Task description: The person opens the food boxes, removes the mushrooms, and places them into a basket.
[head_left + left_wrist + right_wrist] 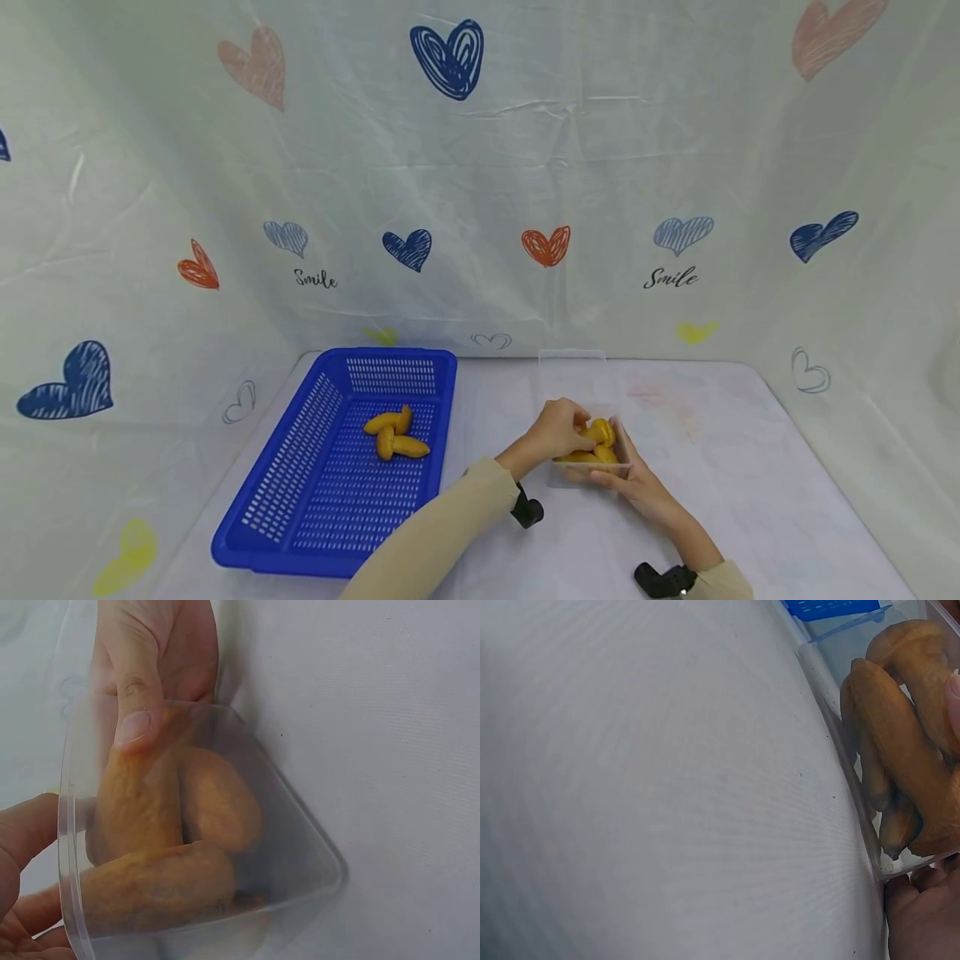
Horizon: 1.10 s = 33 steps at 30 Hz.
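A clear plastic box (592,473) with several small yellow bananas (217,799) in it stands on the table. My right hand (643,487) grips the box at its right side, with its thumb (135,724) against the front wall. From the left, my left hand (557,431) reaches over the open top and pinches a small banana (602,431) between thumb and fingers. That banana lies on top of the others. In the right wrist view, the bananas (900,727) lie packed at various angles, and a fingertip touches one at the right edge.
A blue plastic basket (262,467) stands to the left, with several small bananas (386,442) in its middle. Behind the box is a clear lid (572,355). A curtain (480,167) printed with hearts hangs around the white table (750,467).
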Tool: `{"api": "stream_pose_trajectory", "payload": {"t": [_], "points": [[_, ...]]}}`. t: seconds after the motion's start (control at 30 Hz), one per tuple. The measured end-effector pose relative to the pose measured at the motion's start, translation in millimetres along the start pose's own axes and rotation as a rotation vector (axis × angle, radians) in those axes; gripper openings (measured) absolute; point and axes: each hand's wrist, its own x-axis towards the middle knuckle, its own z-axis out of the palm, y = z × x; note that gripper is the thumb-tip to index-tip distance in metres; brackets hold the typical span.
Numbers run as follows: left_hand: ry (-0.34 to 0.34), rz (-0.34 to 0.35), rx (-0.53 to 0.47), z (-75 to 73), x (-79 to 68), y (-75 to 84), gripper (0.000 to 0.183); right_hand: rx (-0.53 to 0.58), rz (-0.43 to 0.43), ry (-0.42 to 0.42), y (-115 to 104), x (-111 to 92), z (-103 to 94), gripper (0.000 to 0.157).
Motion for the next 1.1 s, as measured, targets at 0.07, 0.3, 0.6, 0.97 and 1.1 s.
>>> {"api": "stream_pose_trajectory", "payload": {"t": [0.07,0.3,0.6,0.97,1.1], "points": [[0.003,-0.003,0.022,1.2,0.3,0.0,0.041,-0.003,0.010,-0.001,-0.1,-0.5,0.0,0.102],[0.020,0.007,0.085,5.4,2.0,1.2,0.038,-0.011,0.036,-0.002,-1.5,-1.4,0.4,0.102],[0.045,0.008,0.052,6.6,2.4,0.4,0.028,-0.025,0.044,0.001,-1.0,-1.5,0.6,0.102],[0.029,-0.005,-0.002,5.9,2.5,-0.5,0.023,-0.040,0.030,0.007,-1.7,0.1,-0.1,0.101],[0.023,-0.007,-0.024,5.0,1.4,-0.7,0.021,-0.035,0.015,-0.004,-1.0,0.4,-0.1,0.101]]}}
